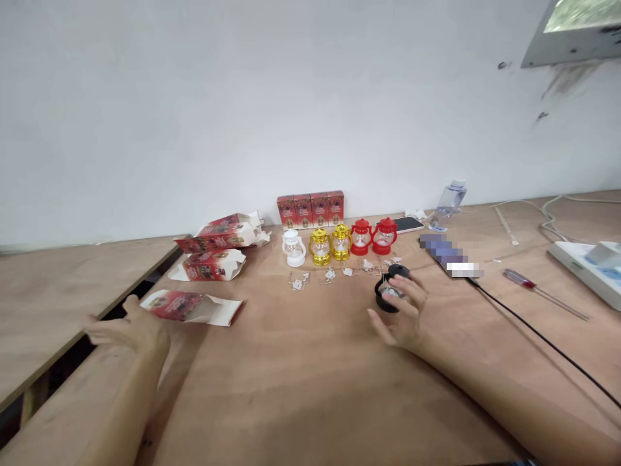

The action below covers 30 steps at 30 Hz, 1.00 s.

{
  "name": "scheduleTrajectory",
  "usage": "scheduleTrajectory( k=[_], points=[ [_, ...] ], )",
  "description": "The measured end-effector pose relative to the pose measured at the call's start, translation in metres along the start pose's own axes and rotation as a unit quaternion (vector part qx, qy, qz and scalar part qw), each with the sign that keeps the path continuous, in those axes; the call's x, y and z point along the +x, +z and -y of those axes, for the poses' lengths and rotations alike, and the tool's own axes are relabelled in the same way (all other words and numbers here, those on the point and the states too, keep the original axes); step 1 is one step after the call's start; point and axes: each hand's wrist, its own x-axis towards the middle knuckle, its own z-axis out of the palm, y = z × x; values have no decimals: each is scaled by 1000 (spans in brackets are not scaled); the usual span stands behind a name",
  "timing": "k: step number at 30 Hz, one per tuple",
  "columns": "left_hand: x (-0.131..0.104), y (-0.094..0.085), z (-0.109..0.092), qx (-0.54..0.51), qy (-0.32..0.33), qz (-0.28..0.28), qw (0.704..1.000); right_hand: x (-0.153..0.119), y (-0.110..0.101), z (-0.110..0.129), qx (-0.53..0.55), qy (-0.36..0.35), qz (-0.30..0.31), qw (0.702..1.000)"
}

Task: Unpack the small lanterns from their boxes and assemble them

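My right hand (pixel 405 317) is at a small black lantern (pixel 387 301) on the wooden table, its fingers spread across the lantern's right side; whether they touch it is unclear. My left hand (pixel 129 329), slightly blurred, is open with nothing in it, beside an opened red and white box (pixel 179 305). Behind the black lantern stand two red lanterns (pixel 384 237), two gold lanterns (pixel 320 247) and a white lantern (pixel 294 248) in a row. Small white parts with thin wires (pixel 330 275) lie in front of them.
Four red boxes (pixel 303 211) stand by the wall. More opened boxes (pixel 213 265) lie at left, near a gap in the table (pixel 87 346). At right are phones (pixel 439 252), a bottle (pixel 449 204), a screwdriver (pixel 526 281), a black cable (pixel 543 346) and a power strip (pixel 582 268).
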Motion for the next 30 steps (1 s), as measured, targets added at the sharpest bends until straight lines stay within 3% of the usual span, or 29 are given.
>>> scheduleTrajectory(
  k=[2,4,8,12,15,18,23,28,30],
  points=[
    [-3,-3,-17,30,4,-69,997,7,1,-1,-29,59,34,997],
    [-15,-4,-46,15,137,-47,989,9,4,1,-41,126,71,989],
    [-64,4,-112,-28,332,104,937,5,8,8,-34,178,82,980],
    [-118,20,-149,-49,457,274,845,3,7,11,-38,177,49,982],
    [-143,33,-164,-78,465,344,812,0,8,8,-18,185,72,980],
    [-156,43,-176,-124,452,383,797,-5,14,3,49,253,108,960],
    [-166,51,-189,-156,438,390,795,-5,21,-4,166,363,144,905],
    [-169,50,-190,-145,461,386,786,2,18,-5,238,376,266,855],
    [-169,48,-190,-142,463,389,783,4,16,-3,229,368,284,855]
  ],
)
